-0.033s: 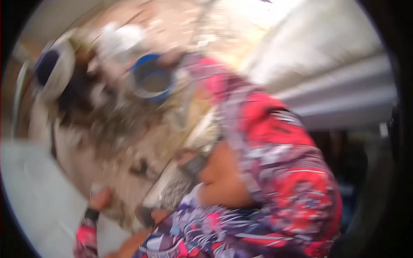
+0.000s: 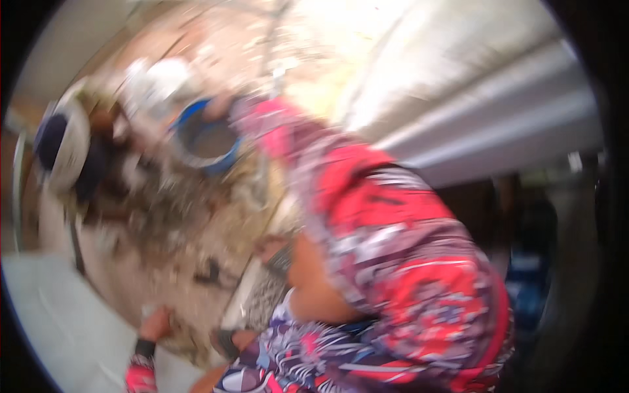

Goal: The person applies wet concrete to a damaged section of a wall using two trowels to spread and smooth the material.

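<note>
My right hand (image 2: 219,107), at the end of an outstretched red patterned sleeve, grips the near-right rim of a blue bucket (image 2: 227,161). Inside the bucket is something grey and smooth that I cannot name. Low on the left, my left hand (image 2: 156,324) is closed, with a dark band at the wrist. A small pale thing shows at its fingertips, too blurred to name. It hovers over or touches the brown ground; I cannot tell which. My sandalled feet (image 2: 229,342) are on a grey, rough-topped ledge.
At the left, what looks like a person in a pale and dark hat (image 2: 72,147) bends near the bucket. White bags (image 2: 167,78) lie behind it. A small dark object (image 2: 211,272) sits on the ground. A pale panel (image 2: 59,308) fills the lower left; a whitish sheet (image 2: 472,85) slopes at upper right.
The whole view has shifted, so bucket, bags and ground appear further left and lower. My right hand stays at the bucket rim, and my left hand remains near the ground.
</note>
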Demonstrator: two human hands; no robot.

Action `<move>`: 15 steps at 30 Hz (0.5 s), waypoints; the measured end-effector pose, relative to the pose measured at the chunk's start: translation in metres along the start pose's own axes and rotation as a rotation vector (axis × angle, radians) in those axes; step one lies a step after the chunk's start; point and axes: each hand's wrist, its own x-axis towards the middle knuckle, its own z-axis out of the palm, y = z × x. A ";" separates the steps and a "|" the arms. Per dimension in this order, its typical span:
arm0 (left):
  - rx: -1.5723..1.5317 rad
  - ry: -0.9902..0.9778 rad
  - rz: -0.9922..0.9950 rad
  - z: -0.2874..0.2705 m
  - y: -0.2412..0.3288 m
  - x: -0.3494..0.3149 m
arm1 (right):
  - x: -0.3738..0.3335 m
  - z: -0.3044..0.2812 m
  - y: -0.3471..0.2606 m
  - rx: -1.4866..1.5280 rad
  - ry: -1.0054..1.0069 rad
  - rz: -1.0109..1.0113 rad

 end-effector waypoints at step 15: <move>0.121 0.113 0.071 -0.067 0.035 0.072 | 0.023 -0.049 -0.105 -0.117 0.172 -0.144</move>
